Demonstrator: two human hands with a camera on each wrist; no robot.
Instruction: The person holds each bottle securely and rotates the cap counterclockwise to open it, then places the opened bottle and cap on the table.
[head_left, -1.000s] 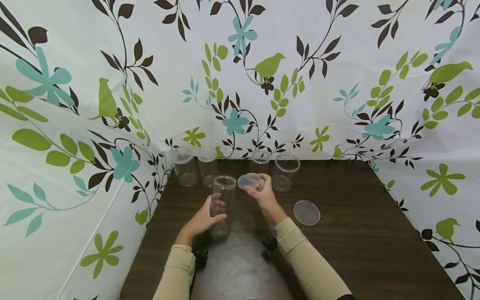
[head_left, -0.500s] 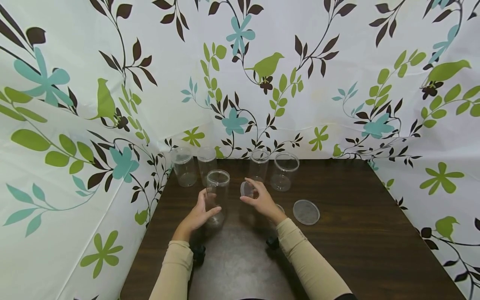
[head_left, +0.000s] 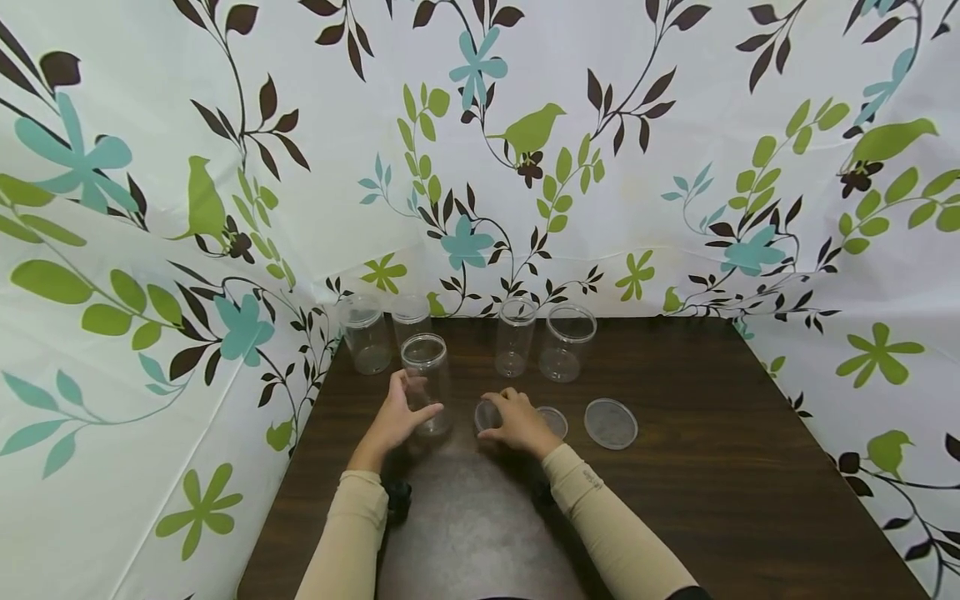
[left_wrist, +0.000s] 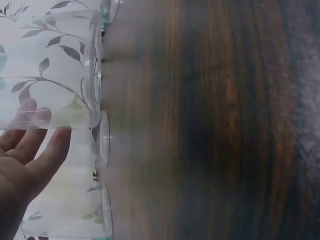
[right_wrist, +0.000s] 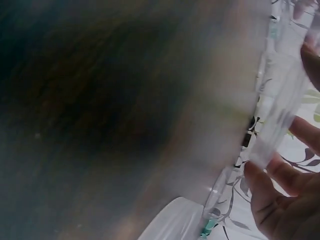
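Within the curl of your left hand (head_left: 393, 423), a tall, clear, cylindrical plastic jar (head_left: 437, 385) is gripped by its side, thumb nearest you and fingers visible through the wall, a hold that likely steadies it while leaving the round rim uncovered. Whether its base bears on the dark brown, wood-grained table (head_left: 750, 467) cannot be told. Apart from that jar, your right hand (head_left: 522, 423) pinches a clear, round, shallow plastic lid (head_left: 486, 414) between thumb and fingers, tilted up on edge; the rim probably offers the surest purchase. Just beside your right hand sits a small, clear, circular plastic lid (head_left: 553, 419), partly hidden; farther out lies a larger clear plastic disc (head_left: 611, 424), both apparently placed for easy reach. Beyond your left hand stand a wide, clear plastic jar (head_left: 365, 342) and a half-hidden clear plastic jar (head_left: 411, 322); beyond your right, a slim, clear plastic jar (head_left: 517, 343) and a broad, clear plastic jar (head_left: 566, 348), all upright near the table's far edge, perhaps to give your hands working room.
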